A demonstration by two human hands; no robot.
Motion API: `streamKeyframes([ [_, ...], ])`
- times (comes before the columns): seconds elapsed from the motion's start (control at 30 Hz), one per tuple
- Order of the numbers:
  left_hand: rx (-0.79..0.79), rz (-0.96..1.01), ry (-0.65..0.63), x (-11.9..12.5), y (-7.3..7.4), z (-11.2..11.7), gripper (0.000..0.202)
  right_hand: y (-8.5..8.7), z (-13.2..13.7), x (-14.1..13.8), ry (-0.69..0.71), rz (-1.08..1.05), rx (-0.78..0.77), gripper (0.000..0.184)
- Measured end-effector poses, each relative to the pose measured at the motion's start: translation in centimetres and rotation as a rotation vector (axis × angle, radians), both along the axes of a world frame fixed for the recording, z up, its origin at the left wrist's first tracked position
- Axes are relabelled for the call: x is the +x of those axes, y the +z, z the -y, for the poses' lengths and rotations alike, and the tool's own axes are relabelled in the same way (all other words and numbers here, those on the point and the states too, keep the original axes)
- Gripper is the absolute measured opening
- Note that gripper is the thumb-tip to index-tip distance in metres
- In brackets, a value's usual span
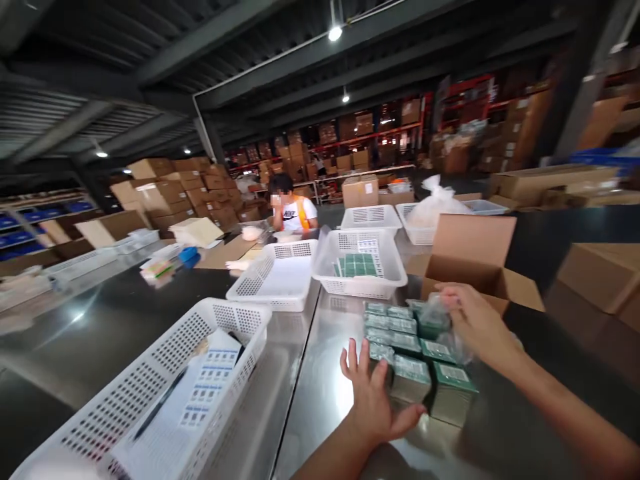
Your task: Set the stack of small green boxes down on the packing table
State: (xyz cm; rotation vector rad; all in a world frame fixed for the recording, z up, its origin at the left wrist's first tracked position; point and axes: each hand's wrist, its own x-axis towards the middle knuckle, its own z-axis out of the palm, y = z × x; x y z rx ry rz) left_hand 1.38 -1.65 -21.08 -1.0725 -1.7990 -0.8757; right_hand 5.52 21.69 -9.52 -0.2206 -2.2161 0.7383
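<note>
Green boxed packs [415, 360] sit bunched on the steel table [320, 393]; left hand [373, 400], fingers spread, braces their near side, while right hand [475, 323] pinches loose plastic wrap [440, 317] — seemingly mid-unwrapping; freeing it needs a steady pull

The scene was a warehouse packing floor. Stacked cardboard cartons [165, 187] stood along the left and red pallet racking [400, 127] loaded with boxes filled the back, under a dark steel-beamed roof with spot lamps [335, 32]. White perforated plastic baskets [360, 263] sat on long steel worktables [320, 373], where a seated worker [293, 210] sorted goods.
</note>
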Motion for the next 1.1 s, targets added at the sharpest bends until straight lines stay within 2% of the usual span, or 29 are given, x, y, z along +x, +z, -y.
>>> streamKeyframes([
  [0.13, -0.002, 0.038, -0.003, 0.3, -0.1, -0.3, 0.091, 3.5, -0.2, 0.1, 0.076, -0.204, -0.466, 0.036],
  [0.17, -0.004, 0.050, -0.004, 0.3, -0.4, -0.2, 0.088, 4.3, -0.3, 0.5, 0.058, -0.222, -0.471, 0.037],
  [0.23, 0.041, 0.127, -0.010, 0.0, -0.9, -0.1, 0.083, 5.4, -0.8, 1.1, -0.006, -0.174, -0.355, 0.039],
  [0.27, 0.061, 0.147, -0.024, -0.3, -1.2, -0.1, 0.082, 5.5, -1.2, 1.4, -0.003, -0.064, -0.216, 0.039],
  [0.37, 0.048, 0.153, -0.103, -0.8, -1.5, -0.2, 0.085, 4.3, -1.6, 1.7, 0.006, 0.283, 0.054, 0.040],
  [0.43, 0.039, 0.161, -0.128, -0.6, -1.4, -0.1, 0.085, 2.5, -1.0, 1.5, -0.001, 0.436, 0.106, 0.033],
  [0.53, 0.062, 0.179, -0.123, 0.0, -0.9, 0.0, 0.081, -0.1, 0.3, 0.7, -0.006, 0.511, 0.091, 0.007],
  [0.6, 0.083, 0.185, -0.115, 0.1, -0.7, 0.0, 0.081, -1.2, 0.5, 0.2, -0.022, 0.522, 0.083, 0.007],
  [0.7, 0.072, 0.185, -0.092, -0.2, -0.6, -0.1, 0.086, -2.0, -0.7, -0.4, -0.078, 0.500, 0.069, 0.015],
  [0.87, 0.025, 0.148, -0.102, -1.1, -1.1, -0.1, 0.104, -1.4, -2.7, -0.9, -0.079, 0.497, 0.074, 0.017],
  [1.03, 0.033, 0.159, -0.100, -1.2, -1.4, -0.2, 0.105, 0.6, -0.6, -1.4, 0.028, 0.458, 0.147, 0.028],
  [1.1, 0.032, 0.176, -0.087, -1.0, -1.4, -0.3, 0.102, 1.0, 0.4, -2.0, 0.060, 0.475, 0.174, 0.027],
])
